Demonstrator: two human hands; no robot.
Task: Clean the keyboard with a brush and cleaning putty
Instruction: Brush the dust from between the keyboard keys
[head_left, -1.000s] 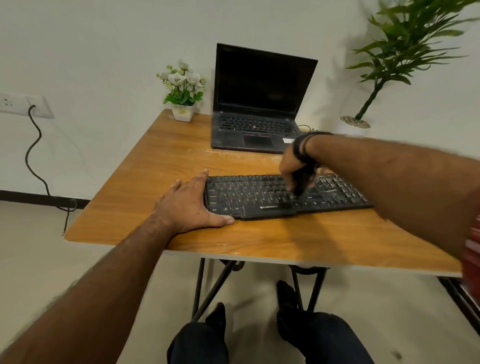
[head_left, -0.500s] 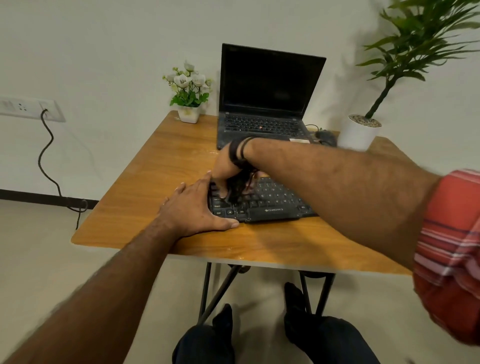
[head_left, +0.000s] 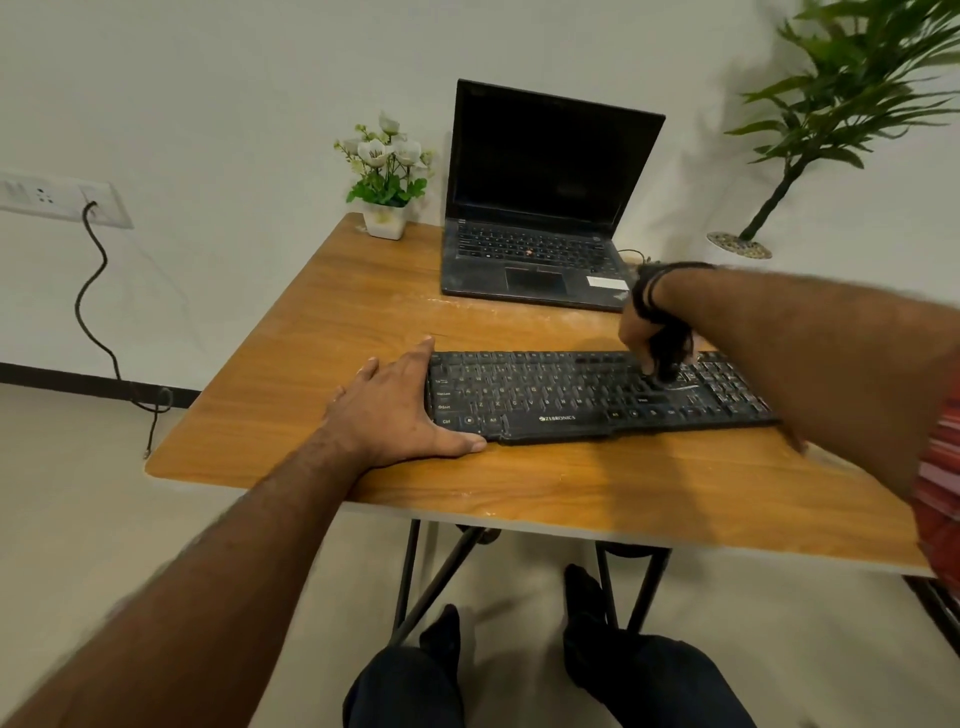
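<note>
- Right hand (head_left: 655, 332) is curled around a dark brush (head_left: 667, 358), bristles down on the keys toward the right part of the keyboard (head_left: 571, 397); it's a bit blurry there.
- Left hand (head_left: 402, 415) lies flat with fingers straight, pressed against the keyboard's left end, thumb along its front edge.
- Keyboard sits across the middle of the table (head_left: 322, 332), close to the near edge, a strip of bare wood in front and plenty to the left.
- Behind it, an open laptop (head_left: 540, 208), with a gap of tabletop between.
- Small flower pot (head_left: 385, 171) at the far left corner, big plant (head_left: 810, 130) at far right.
- Wall socket (head_left: 57, 200) with a cable (head_left: 93, 312) hanging to the floor on the left.
</note>
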